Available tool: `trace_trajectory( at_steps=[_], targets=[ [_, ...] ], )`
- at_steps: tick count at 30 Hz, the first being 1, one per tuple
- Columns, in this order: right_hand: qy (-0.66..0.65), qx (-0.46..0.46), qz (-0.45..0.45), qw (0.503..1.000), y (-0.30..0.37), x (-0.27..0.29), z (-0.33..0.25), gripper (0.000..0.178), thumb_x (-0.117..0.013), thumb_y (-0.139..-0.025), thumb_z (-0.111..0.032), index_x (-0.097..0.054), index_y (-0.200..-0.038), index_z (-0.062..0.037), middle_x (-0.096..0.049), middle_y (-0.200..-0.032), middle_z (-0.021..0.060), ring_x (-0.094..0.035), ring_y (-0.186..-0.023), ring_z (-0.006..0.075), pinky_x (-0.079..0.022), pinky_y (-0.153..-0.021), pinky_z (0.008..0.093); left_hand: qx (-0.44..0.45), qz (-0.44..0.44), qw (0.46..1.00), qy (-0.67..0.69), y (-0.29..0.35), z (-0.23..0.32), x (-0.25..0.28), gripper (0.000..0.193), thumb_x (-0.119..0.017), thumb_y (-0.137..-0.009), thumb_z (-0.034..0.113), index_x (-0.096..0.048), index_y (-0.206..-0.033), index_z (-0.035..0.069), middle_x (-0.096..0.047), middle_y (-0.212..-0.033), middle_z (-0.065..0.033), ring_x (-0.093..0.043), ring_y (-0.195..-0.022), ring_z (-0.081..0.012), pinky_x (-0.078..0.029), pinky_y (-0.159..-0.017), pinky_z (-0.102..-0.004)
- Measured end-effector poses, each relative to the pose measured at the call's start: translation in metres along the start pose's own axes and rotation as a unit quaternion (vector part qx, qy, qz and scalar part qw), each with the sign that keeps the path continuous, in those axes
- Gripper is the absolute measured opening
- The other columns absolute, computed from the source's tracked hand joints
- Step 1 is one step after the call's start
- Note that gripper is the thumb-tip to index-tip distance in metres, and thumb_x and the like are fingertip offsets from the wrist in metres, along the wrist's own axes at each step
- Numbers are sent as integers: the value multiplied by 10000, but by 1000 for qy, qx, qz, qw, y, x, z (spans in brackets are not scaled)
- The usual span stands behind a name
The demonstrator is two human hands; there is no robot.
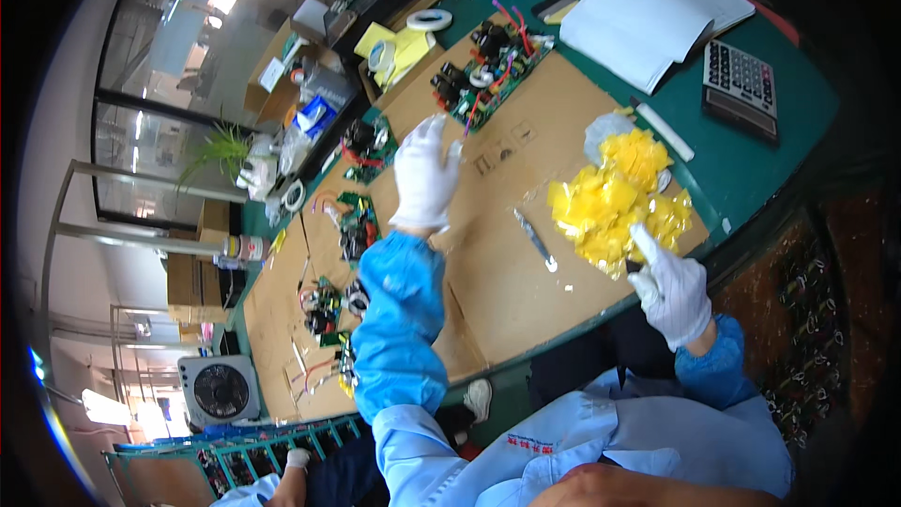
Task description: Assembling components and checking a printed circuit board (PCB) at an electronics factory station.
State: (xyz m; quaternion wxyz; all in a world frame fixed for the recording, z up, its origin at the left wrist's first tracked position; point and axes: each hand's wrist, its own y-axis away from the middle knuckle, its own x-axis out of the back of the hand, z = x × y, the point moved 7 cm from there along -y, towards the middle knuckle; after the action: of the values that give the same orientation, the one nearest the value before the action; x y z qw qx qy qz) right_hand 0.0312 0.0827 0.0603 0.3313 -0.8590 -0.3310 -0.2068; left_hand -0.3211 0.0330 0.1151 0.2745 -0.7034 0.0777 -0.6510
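My left hand [424, 176], in a white glove, is raised over the cardboard sheet [497, 300], close to the circuit boards. Its fingers are apart and nothing shows in them. A green board with black parts and red wires [366, 145] lies just beside it; a larger board [488, 75] is farther off. My right hand [671, 296], also gloved, is at the near edge of a heap of shiny yellow film pieces [610, 202]. The index finger stretches toward the heap while the others curl by a small dark thing [633, 267], its kind unclear. Between the hands rests a slim grey pointed tool [535, 239].
More boards [357, 225] line the cardboard's left side. Papers [638, 19], a calculator [740, 89] and a white marker-like stick [666, 131] lie on the green table at the right. Tape rolls [429, 20] are at the back. Another person's gloved hand [297, 457] shows lower left, below a fan [221, 387].
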Motion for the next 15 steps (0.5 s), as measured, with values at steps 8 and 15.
trace_trajectory(
  at_steps=[8, 15],
  targets=[
    [38, -1, -19, 999, 7, 4, 20, 550, -680, -898, -186, -527, -1387, 15, -639, -748, 77, -646, -627, 245, -503, -573, 387, 90, -57, 983, -151, -120, 46, -141, 679, -774, -774, 529, -607, -1213, 40, -672, -945, -84, -690, -907, -246, -532, -723, -408],
    [75, 44, -41, 995, 2, 2, 17, 586, -713, -889, -274, -549, -1387, -13, -614, -746, 38, -607, -609, 208, -465, -540, 364, 158, -43, 987, 1, -142, 15, -136, 386, -751, -817, 442, -698, -951, 85, -725, -901, -166, -710, -874, -354, -554, -744, -474]
  ],
)
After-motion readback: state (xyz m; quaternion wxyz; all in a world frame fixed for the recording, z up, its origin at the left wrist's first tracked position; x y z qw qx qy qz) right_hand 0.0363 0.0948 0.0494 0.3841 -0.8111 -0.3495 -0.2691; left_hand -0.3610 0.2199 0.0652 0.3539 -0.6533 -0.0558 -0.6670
